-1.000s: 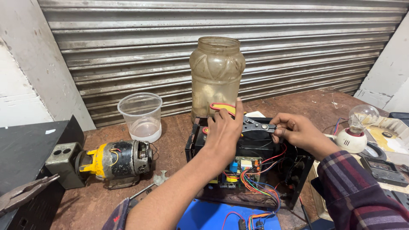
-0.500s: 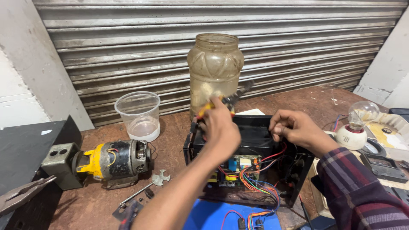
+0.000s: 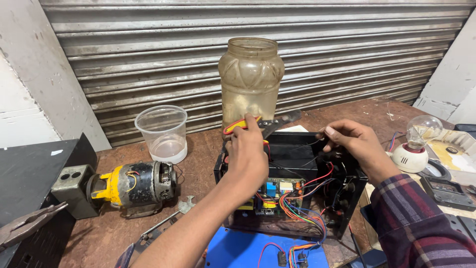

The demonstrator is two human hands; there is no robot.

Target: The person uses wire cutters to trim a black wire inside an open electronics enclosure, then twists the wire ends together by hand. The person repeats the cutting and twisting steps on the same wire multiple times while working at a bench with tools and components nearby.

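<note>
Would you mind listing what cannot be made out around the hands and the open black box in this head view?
- Tool handles: the left hand covers most of the red-and-yellow pliers.
- Thin wire at the right hand: too fine to trace to its end.
- Circuit board: partly behind the left forearm; parts too small to identify.
- Black box: its near wall is hidden by wires and the blue panel, itself cut by the bottom edge.

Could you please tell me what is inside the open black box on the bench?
Inside the black box: a green circuit board and coloured wires. The left hand covers the box's left part.
</note>
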